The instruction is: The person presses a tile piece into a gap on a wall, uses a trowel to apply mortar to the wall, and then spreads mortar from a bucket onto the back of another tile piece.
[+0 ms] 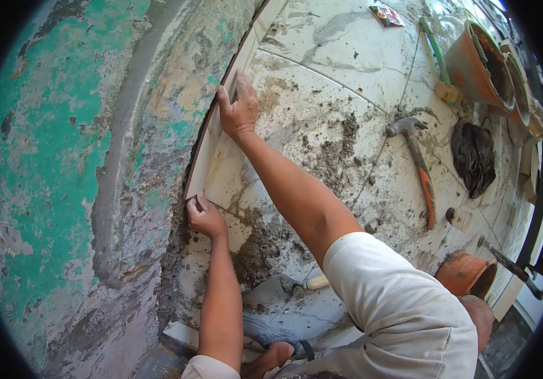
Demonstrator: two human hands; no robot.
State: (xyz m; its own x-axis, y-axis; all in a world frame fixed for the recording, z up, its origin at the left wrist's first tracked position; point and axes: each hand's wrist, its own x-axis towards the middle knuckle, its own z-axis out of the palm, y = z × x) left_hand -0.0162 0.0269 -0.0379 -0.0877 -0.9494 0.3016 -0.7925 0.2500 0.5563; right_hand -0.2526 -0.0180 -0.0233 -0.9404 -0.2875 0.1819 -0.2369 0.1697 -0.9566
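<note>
A long pale tile strip [203, 161] stands on edge along the base of the wall. At its near end, my left hand [207, 216] grips the corner with thumb and curled fingers. Farther up, my right hand [240, 110] holds the same strip, its thumb near the top edge and its fingers along the face. Another pale strip [268, 19] continues along the wall beyond it. The wall [57, 158] has peeling green paint and a rough grey mortar band. Dirt and mortar crumbs [338, 145] lie on the marbled floor tiles [360, 50] beside my hands.
A hammer [420, 167], a dark crumpled bag [473, 155], a green-handled mallet [437, 57] and stacked buckets [473, 69] are at the right. An orange container [467, 273] lies tipped at the lower right. A trowel [278, 290] rests near my foot [274, 357].
</note>
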